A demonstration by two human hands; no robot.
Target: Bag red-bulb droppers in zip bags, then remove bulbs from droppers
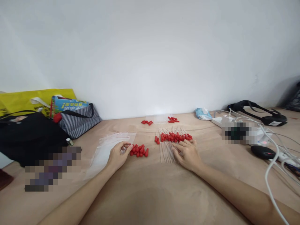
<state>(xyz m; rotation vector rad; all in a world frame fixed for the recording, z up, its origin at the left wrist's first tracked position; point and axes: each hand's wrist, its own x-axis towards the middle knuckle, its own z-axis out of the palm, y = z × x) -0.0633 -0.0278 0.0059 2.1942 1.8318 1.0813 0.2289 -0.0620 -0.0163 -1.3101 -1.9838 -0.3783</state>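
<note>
My left hand (119,155) is at the left edge of a small pile of red dropper bulbs (140,151), thumb and forefinger pinched together. Anything between those fingertips is too small to make out. Over a row of thin clear tubes (167,153) lies my right hand (188,154), its fingers curled and the thumb close to the forefinger. What it grips, if anything, is hidden. Just beyond it, a wide band of red bulbs (174,137) sits on more clear tubes that point toward the wall.
Clear plastic bags (103,153) lie beside my left hand. Small red bulb groups (147,122) rest near the wall. A striped bag (78,120) and black bag (35,134) stand left. At right are a tissue pack (203,114), a headset (257,114) and white cables (269,178).
</note>
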